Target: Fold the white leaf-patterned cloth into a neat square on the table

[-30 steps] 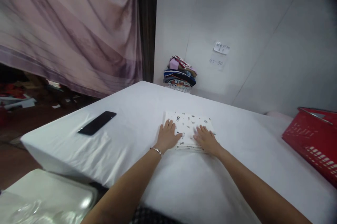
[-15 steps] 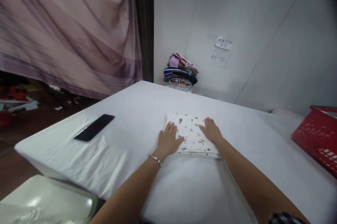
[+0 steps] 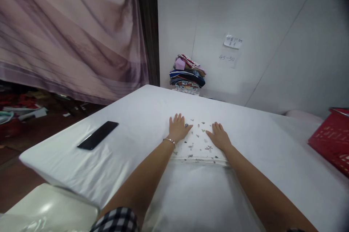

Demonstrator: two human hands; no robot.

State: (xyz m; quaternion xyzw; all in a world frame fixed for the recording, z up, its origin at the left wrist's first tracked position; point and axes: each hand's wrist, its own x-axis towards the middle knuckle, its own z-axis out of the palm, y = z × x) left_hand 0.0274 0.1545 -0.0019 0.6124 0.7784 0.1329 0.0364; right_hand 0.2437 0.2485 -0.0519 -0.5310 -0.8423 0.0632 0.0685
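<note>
Folded cloth, white with small dark print, lies flat mid-bench on white cover. Left hand flat on cloth's far left corner, fingers spread, bracelet at wrist. Right hand flat on cloth's right side, palm down. Both hands open, apart, pressing, gripping nothing. Phone lies well left of cloth. Red basket at right edge. Clothes pile beyond far bench end, by wall. Paper note on wall.
</note>
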